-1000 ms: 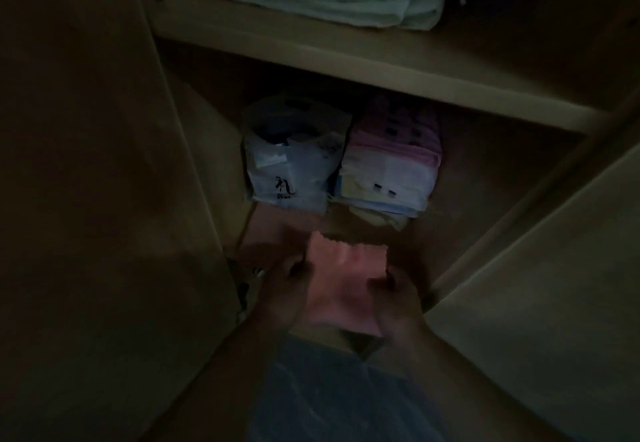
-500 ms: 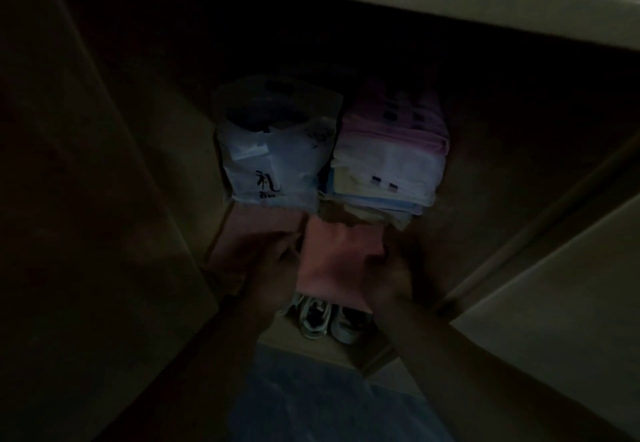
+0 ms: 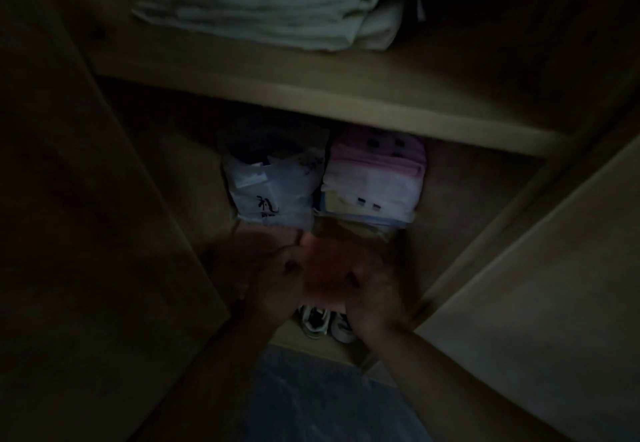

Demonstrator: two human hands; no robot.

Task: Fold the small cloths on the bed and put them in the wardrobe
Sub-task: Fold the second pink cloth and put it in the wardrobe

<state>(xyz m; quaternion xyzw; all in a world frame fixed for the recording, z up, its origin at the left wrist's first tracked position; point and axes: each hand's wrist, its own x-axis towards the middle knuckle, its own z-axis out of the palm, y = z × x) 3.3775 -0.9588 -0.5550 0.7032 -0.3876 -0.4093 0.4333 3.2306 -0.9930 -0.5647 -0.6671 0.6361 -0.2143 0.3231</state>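
**Pink cloth set down on the lower wardrobe shelf**

Head view. Both hands reach into the dim wardrobe [image 3: 485, 136]. The folded pink cloth [image 3: 323, 268] lies on the lower shelf between the left hand [image 3: 277, 278] and the right hand [image 3: 372, 297], just in front of a white bag [image 3: 273, 192] and a stack of folded cloths [image 3: 375, 181]. Each hand touches a side edge; blur and darkness hide whether either grip is closed on it. The cloth's long axis appears to run front to back, with both hands equally near.

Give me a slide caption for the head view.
Both hands set a folded pink cloth on the dim wardrobe shelf.
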